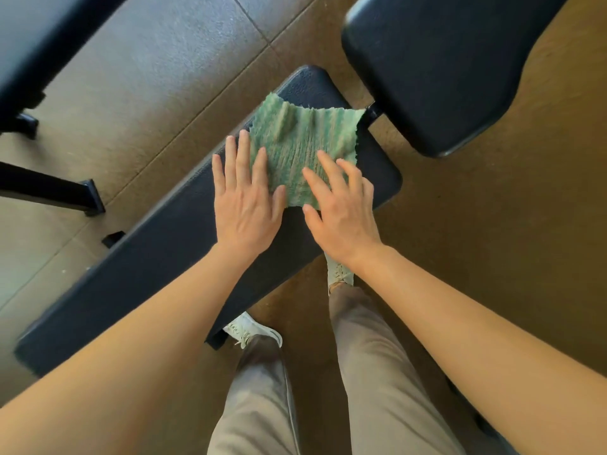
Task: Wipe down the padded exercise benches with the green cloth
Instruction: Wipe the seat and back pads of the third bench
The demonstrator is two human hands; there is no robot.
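A green cloth (303, 146) lies spread out, slightly rippled, on the far end of a long black padded bench (157, 257) that runs diagonally from lower left to upper right. My left hand (244, 198) rests flat with fingers apart on the cloth's left edge and the pad. My right hand (340, 205) lies flat on the cloth's near right corner, fingers spread. Neither hand grips the cloth.
A second black padded bench (443, 67) stands at the upper right, close to the cloth's far corner. A third black pad (29, 54) with black metal feet (88, 198) is at the upper left. My legs and white shoes (256, 330) stand beside the bench on the brown floor.
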